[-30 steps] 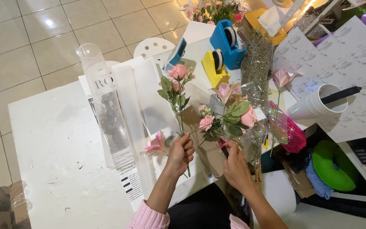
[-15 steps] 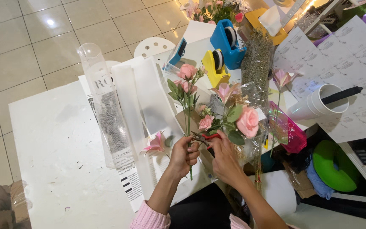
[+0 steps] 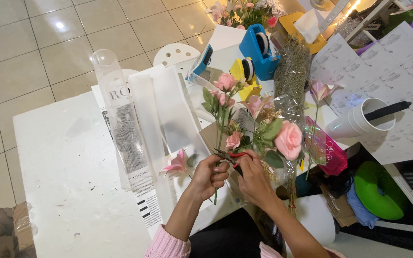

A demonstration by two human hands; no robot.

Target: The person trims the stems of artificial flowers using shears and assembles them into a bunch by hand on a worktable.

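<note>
My left hand (image 3: 210, 176) grips the green stem of a pink flower sprig (image 3: 224, 85) that stands upright above the white table (image 3: 58, 157). My right hand (image 3: 252, 179) holds small red-handled scissors (image 3: 230, 156) with the blades at that stem, just above my left fingers. Against my right hand lean more pink flowers (image 3: 288, 138) with green leaves. A loose pink lily bloom (image 3: 177, 164) lies on the table just left of my left hand.
Clear and frosted wrapping sheets (image 3: 163, 110) and a printed paper sleeve (image 3: 125, 138) lie on the table. Behind stand a blue tape dispenser (image 3: 259, 50), a yellow tape dispenser (image 3: 245, 76), dried filler in cellophane (image 3: 290, 71) and stacked white cups (image 3: 359, 122) at right.
My left hand lifted the sprig upright and shifted it right. My right hand came in from the bunch and brought the scissors to the stem. The large pink rose swung into view.
</note>
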